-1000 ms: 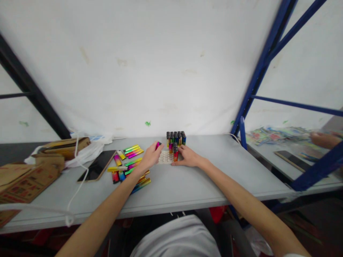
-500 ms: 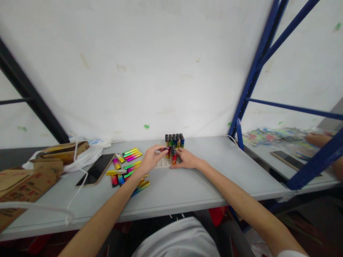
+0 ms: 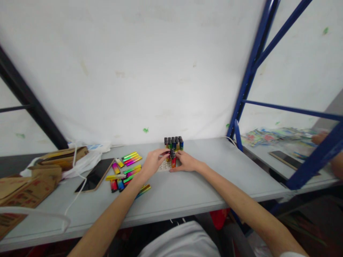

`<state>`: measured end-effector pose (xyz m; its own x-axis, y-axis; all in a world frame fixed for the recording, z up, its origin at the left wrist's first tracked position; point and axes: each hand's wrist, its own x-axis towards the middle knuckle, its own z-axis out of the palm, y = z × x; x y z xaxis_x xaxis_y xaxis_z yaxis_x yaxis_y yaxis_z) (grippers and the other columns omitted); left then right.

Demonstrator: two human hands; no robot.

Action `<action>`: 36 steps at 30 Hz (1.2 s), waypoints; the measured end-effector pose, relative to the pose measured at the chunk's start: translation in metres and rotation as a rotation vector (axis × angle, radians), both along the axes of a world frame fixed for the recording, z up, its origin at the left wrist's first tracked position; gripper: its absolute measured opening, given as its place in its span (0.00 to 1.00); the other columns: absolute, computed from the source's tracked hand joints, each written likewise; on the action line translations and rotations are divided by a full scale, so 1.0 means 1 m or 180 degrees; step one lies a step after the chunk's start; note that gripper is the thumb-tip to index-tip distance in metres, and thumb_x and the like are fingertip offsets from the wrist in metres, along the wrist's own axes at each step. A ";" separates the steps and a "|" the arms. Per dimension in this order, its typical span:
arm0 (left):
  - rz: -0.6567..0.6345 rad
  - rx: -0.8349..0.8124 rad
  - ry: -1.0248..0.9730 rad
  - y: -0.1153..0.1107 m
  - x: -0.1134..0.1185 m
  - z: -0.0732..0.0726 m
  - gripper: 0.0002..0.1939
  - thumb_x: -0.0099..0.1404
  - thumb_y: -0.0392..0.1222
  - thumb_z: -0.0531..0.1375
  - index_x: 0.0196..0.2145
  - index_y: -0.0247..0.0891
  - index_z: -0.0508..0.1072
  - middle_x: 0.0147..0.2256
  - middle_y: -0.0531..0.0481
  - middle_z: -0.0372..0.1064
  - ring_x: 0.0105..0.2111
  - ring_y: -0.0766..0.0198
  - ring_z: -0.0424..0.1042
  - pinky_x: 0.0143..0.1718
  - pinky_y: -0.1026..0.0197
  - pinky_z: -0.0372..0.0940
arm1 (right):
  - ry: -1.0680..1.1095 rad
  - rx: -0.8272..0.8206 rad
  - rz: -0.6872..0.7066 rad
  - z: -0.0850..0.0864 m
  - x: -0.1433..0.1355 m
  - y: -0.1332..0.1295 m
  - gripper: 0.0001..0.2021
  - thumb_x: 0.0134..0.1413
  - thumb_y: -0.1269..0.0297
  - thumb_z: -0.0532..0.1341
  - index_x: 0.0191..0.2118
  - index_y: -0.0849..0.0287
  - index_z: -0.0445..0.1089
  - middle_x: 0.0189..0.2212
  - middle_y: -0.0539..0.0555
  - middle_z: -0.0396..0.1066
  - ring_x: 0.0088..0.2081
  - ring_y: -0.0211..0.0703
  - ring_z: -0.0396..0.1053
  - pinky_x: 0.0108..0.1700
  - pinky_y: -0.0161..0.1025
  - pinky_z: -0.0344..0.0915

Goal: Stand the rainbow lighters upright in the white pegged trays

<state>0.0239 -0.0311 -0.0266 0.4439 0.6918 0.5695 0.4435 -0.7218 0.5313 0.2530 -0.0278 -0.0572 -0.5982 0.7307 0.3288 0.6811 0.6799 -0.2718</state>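
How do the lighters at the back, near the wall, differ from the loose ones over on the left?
The back lighters stand upright, while the loose lighters lie flat on the table. The back lighters are packed in a tight block; the loose lighters are spread out, pointing different ways. Both groups have brightly coloured bodies in several colours.

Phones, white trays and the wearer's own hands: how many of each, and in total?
Phones: 2 (left phone, far-right phone)
White tray: 1
Wearer's hands: 2 (left hand, right hand)
Total: 5, leaving out the lighters, too crowded to count
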 end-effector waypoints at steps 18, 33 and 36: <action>0.0148 -0.0679 0.0106 0.004 0.005 0.001 0.11 0.69 0.50 0.59 0.44 0.42 0.72 0.34 0.46 0.80 0.35 0.53 0.81 0.40 0.54 0.73 | 0.0078 -0.0057 -0.0041 -0.002 -0.001 -0.001 0.35 0.50 0.39 0.73 0.51 0.66 0.72 0.44 0.62 0.72 0.46 0.55 0.70 0.51 0.49 0.70; 0.1645 -0.0515 0.1385 0.049 -0.095 0.028 0.18 0.68 0.48 0.52 0.47 0.38 0.74 0.37 0.43 0.82 0.39 0.52 0.80 0.46 0.55 0.70 | -0.0645 0.0274 -0.1595 0.001 0.041 0.000 0.16 0.71 0.75 0.51 0.58 0.63 0.68 0.51 0.66 0.72 0.48 0.51 0.72 0.51 0.45 0.67; 0.2125 -0.0657 0.2047 0.077 -0.136 0.017 0.25 0.66 0.47 0.54 0.54 0.30 0.74 0.48 0.33 0.79 0.50 0.45 0.78 0.53 0.51 0.68 | -0.1253 0.0760 -0.1735 0.000 0.025 -0.011 0.16 0.70 0.75 0.52 0.57 0.60 0.68 0.52 0.65 0.70 0.52 0.55 0.69 0.52 0.47 0.64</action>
<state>-0.1121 0.0455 -0.0092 0.1063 0.9757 0.1917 0.9826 -0.1327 0.1302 0.2779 -0.0390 -0.0572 -0.2755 0.8946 0.3519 0.9580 0.2251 0.1780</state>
